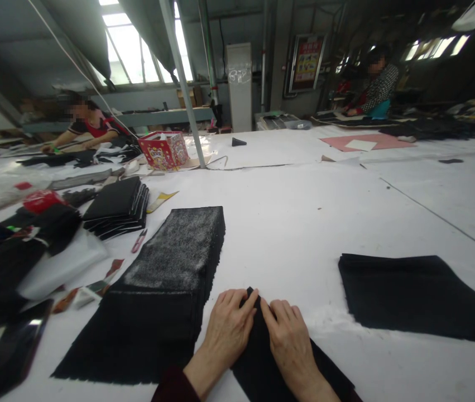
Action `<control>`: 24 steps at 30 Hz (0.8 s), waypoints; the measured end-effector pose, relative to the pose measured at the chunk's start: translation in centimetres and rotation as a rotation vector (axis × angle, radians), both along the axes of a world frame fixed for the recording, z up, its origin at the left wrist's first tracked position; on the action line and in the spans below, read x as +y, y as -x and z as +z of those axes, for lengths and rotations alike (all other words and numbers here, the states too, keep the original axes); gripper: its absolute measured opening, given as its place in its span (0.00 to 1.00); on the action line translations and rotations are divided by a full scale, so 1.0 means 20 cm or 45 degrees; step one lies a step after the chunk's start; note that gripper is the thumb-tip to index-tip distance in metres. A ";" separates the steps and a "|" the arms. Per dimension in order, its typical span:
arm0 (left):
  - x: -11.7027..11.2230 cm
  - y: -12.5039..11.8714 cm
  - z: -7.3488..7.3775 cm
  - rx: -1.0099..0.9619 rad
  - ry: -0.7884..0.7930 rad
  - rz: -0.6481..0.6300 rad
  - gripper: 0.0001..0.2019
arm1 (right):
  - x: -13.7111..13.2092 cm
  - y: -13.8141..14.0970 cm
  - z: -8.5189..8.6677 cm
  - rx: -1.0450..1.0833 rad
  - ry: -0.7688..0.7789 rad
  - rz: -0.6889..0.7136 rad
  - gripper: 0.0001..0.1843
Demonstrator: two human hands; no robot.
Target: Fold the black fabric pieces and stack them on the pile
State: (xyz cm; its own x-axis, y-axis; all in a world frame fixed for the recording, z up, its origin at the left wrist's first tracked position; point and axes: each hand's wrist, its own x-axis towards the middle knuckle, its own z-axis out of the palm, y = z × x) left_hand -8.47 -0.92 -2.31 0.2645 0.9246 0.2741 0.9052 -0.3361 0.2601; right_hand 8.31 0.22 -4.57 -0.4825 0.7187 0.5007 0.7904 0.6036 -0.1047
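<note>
On the table [279, 223], left hand [229, 322] pinches and right hand [291, 338], grip unclear, touches cloth [258, 349], probably light, limp, best held at corners.

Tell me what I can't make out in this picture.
Head view:
Black fabric piece: partly hidden by bare left hand and right hand; bottom edge cuts off its near end.
Flat black cloth stack: right edge cuts off its right end.
Framed red poster: wording too small and blurred.
</note>
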 end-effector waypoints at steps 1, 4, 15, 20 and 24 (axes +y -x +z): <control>0.00 0.00 0.00 0.002 0.005 0.002 0.21 | 0.00 0.00 0.00 0.000 -0.001 -0.002 0.20; 0.00 0.00 0.01 0.003 0.012 0.008 0.20 | 0.00 0.00 0.00 -0.010 0.000 -0.006 0.20; -0.01 0.00 0.00 0.001 0.006 0.016 0.20 | 0.00 0.00 0.00 -0.016 0.034 0.001 0.20; 0.00 0.00 0.00 0.015 0.006 0.035 0.19 | 0.00 0.00 0.00 -0.019 0.045 0.001 0.19; 0.00 0.00 0.01 0.035 -0.006 0.079 0.19 | 0.00 0.00 -0.01 -0.015 0.047 -0.010 0.18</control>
